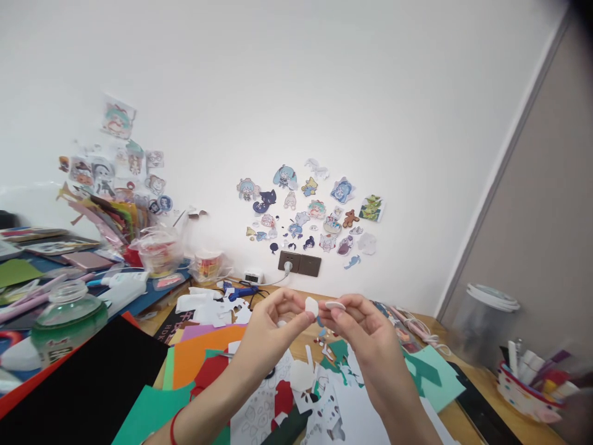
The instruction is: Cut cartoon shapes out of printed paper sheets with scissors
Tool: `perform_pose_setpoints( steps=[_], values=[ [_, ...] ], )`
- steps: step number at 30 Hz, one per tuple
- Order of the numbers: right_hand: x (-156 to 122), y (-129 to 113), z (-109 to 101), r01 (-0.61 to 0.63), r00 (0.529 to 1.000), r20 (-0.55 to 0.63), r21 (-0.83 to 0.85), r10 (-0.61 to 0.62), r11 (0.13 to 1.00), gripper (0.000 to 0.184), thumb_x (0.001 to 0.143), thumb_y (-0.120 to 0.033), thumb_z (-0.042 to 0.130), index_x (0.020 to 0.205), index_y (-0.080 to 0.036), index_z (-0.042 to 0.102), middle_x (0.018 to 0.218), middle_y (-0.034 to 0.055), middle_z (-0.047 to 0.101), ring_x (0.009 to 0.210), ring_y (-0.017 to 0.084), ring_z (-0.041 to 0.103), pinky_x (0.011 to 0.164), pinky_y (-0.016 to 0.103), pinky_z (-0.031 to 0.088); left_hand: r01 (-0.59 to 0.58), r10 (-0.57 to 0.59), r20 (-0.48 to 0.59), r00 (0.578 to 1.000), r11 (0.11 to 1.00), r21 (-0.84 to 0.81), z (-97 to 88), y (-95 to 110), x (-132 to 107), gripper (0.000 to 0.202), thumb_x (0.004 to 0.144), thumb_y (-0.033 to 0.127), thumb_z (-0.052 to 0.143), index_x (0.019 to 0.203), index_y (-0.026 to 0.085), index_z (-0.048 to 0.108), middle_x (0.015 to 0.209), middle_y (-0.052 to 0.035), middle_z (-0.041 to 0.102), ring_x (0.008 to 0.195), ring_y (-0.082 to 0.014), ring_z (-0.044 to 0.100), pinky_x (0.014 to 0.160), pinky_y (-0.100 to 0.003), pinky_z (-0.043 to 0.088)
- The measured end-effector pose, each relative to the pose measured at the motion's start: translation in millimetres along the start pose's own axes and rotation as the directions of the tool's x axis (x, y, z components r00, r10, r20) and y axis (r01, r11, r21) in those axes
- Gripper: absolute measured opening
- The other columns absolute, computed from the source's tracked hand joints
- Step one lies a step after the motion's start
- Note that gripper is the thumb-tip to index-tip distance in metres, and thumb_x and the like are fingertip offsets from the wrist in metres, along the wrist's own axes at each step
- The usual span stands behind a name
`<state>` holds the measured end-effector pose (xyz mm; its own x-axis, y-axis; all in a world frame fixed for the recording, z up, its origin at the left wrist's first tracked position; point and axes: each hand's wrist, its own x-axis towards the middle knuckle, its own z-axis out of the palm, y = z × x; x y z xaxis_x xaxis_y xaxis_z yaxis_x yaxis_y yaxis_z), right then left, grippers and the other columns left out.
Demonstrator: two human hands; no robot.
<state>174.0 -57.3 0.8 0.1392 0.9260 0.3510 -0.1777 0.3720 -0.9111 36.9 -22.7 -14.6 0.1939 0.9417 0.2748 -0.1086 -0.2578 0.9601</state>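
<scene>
Between the thumb and fingers of my left hand [280, 318] is a small white paper piece [312, 306] with a rounded outline. My right hand [361, 324] pinches another small white piece [335, 305], flat and oval, tilted nearly edge-on. The two hands are raised close together above the desk, their fingertips almost meeting. Below them lie white paper scraps [330, 411], a sheet printed with small outlined shapes [254, 413] and red paper cutouts [283, 398].
Coloured sheets, including orange [199, 353] and black [97, 380] ones, spread to the left. A green bottle [69, 324] stands at far left. On the right are a pen holder [523, 392] and a clear bin [484, 327]. A blue glue gun [243, 292] lies near the wall socket [301, 264].
</scene>
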Motion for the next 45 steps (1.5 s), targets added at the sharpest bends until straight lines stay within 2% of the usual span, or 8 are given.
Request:
perform_pose_setpoints(
  steps=[8, 16, 22, 27, 30, 36, 40, 45],
  values=[
    [2.3, -1.8, -1.1, -0.085, 0.996, -0.028, 0.056, 0.087, 0.995, 0.025, 0.073, -0.033, 0.068, 0.092, -0.018, 0.058, 0.088, 0.0055, 0.072, 0.084, 0.018, 0.066, 0.081, 0.029, 0.051, 0.002, 0.001, 0.051, 0.999, 0.999, -0.053, -0.1, 0.6, 0.1, 0.037, 0.075, 0.033, 0.062, 0.107, 0.023, 0.049, 0.068, 0.0015, 0.064, 0.040, -0.0037, 0.037, 0.039, -0.018, 0.022],
    [4.3, -8.1, -5.8, -0.226, 0.972, 0.093, 0.134, 0.215, 0.965, 0.035, 0.084, -0.027, 0.054, 0.114, -0.012, 0.051, 0.105, 0.0110, 0.067, 0.094, 0.022, 0.064, 0.090, 0.035, 0.047, 0.015, -0.010, 0.048, 0.999, 0.995, -0.098, -0.1, -1.5, 1.8, 0.022, 0.078, 0.035, 0.057, 0.092, 0.020, 0.049, 0.065, 0.0009, 0.065, 0.035, 0.0001, 0.022, 0.034, -0.014, 0.016],
    [5.7, -5.2, -8.3, -0.225, 0.971, 0.103, 0.102, 0.215, 0.969, 0.038, 0.081, -0.030, 0.058, 0.115, -0.014, 0.053, 0.108, 0.0094, 0.066, 0.099, 0.022, 0.061, 0.092, 0.035, 0.045, 0.003, -0.005, -0.013, 1.000, 0.987, -0.160, 2.0, 0.7, 2.3, 0.019, 0.079, 0.032, 0.056, 0.079, 0.021, 0.041, 0.034, 0.0141, 0.033, 0.031, -0.0015, 0.016, 0.031, -0.012, 0.013],
    [6.2, -2.4, -8.4, -0.183, 0.981, 0.064, 0.036, 0.181, 0.982, 0.039, 0.076, -0.032, 0.064, 0.110, -0.015, 0.057, 0.101, 0.0075, 0.069, 0.095, 0.020, 0.063, 0.089, 0.030, 0.047, 0.017, -0.018, -0.008, 1.000, 0.986, -0.168, 2.0, 0.9, 3.1, 0.021, 0.076, 0.033, 0.057, 0.076, 0.022, 0.040, 0.037, 0.0139, 0.035, 0.030, -0.0012, 0.016, 0.030, -0.012, 0.013],
    [7.9, 0.3, -9.4, -0.143, 0.989, 0.023, -0.019, 0.144, 0.989, 0.035, 0.072, -0.034, 0.068, 0.100, -0.015, 0.061, 0.091, 0.0072, 0.071, 0.088, 0.020, 0.066, 0.083, 0.028, 0.050, 0.051, -0.049, 0.023, 0.999, 0.995, -0.090, 1.7, -0.4, 3.7, 0.020, 0.074, 0.033, 0.057, 0.073, 0.020, 0.042, 0.052, 0.0090, 0.049, 0.030, 0.0004, 0.020, 0.030, -0.014, 0.015],
    [14.9, 7.6, -14.0, -0.104, 0.994, 0.014, -0.178, 0.108, 0.979, 0.029, 0.068, -0.036, 0.070, 0.086, -0.014, 0.063, 0.067, 0.0043, 0.070, 0.067, 0.016, 0.067, 0.063, 0.023, 0.052, 0.144, -0.168, 0.140, 0.976, 0.976, 0.164, 1.6, -12.7, 12.0, 0.014, 0.075, 0.031, 0.052, 0.073, 0.018, 0.048, 0.054, 0.0075, 0.046, 0.031, -0.0003, 0.023, 0.030, -0.016, 0.016],
    [18.2, 14.8, -15.9, -0.102, 0.990, 0.068, -0.233, 0.121, 0.967, 0.027, 0.069, -0.036, 0.069, 0.084, -0.014, 0.063, 0.066, 0.0045, 0.069, 0.066, 0.016, 0.066, 0.064, 0.024, 0.053, 0.187, -0.262, 0.227, 0.938, 0.934, 0.306, -0.1, -40.4, 27.4, 0.007, 0.074, 0.024, 0.053, 0.073, 0.017, 0.052, 0.056, 0.0070, 0.047, 0.030, -0.0012, 0.024, 0.027, -0.017, 0.018],
    [21.5, 26.8, -17.6, -0.095, 0.986, 0.109, -0.277, 0.129, 0.956, 0.026, 0.068, -0.035, 0.068, 0.082, -0.014, 0.062, 0.068, 0.0037, 0.067, 0.066, 0.018, 0.066, 0.063, 0.027, 0.053, 0.190, -0.397, 0.277, 0.875, 0.807, 0.559, -2.8, -85.4, 42.6, 0.019, 0.084, 0.028, 0.052, 0.095, 0.013, 0.054, 0.066, 0.0038, 0.052, 0.038, -0.0023, 0.037, 0.034, -0.015, 0.032]
  ],
)
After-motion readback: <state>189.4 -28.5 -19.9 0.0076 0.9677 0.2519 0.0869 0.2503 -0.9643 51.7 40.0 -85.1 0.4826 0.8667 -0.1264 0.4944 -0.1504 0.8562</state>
